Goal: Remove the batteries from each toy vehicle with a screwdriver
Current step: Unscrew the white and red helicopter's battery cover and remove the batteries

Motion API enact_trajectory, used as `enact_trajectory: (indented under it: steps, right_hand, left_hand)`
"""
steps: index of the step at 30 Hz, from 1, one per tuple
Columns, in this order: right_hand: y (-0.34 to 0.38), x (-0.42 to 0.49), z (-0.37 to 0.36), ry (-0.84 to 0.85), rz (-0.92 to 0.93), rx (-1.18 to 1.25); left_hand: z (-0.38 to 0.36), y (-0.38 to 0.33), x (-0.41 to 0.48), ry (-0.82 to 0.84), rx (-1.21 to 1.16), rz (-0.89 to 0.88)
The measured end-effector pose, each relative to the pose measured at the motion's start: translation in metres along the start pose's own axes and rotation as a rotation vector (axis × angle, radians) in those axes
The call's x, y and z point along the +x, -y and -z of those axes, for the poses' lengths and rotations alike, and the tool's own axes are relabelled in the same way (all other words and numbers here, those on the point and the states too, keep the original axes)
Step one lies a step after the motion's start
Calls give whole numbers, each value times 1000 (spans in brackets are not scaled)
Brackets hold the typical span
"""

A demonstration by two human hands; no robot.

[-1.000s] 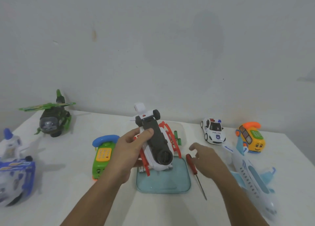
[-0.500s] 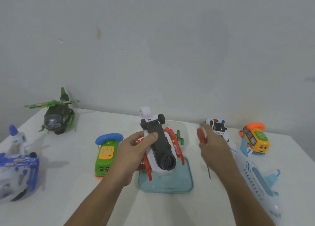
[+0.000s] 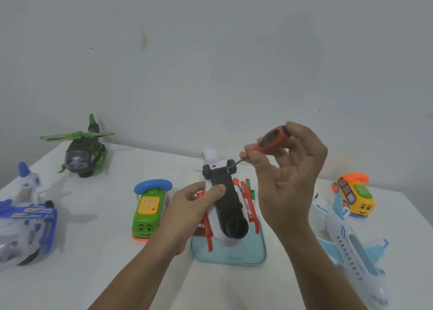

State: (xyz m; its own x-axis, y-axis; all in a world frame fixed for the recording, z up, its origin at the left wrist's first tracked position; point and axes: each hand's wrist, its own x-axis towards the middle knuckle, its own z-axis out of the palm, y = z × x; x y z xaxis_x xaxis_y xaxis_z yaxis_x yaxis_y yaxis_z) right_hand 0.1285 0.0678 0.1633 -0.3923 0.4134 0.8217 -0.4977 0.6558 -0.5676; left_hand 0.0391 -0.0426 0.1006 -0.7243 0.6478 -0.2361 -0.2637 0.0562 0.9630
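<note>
Toy [image 3: 225, 199] over tray [image 3: 234, 257], between phone [image 3: 147, 209] and plane [image 3: 351, 246]

White helicopter [image 3: 228, 206], red skids, black belly up, tilted, nose toward camera, held aloft. Red-black screwdriver [image 3: 273, 140] held slanted, tip at its rear wheels.

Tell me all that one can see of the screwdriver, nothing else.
The screwdriver has a red plastic-looking handle with black grip insets and a thin dark metal shaft. The right hand pinches it in the air, tilted, tip pointing down-left at the black wheels of the upturned white toy; contact there is unclear.
</note>
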Motion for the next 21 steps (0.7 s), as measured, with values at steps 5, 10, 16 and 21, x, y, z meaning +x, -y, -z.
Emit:
enact_trajectory:
  steps: [5, 10, 16, 21]
  right_hand:
    - [-3, 0, 0, 0, 8, -8]
    - [-6, -4, -1, 13, 39, -33]
    - [-1, 6, 4, 11, 73, -102]
    - [1, 14, 8, 24, 109, -135]
  left_hand:
    - [1, 1, 2, -4, 6, -12]
    - [0, 3, 3, -12, 11, -9]
    - [1, 5, 4, -1, 7, 10]
    - [2, 7, 6, -2, 16, 20]
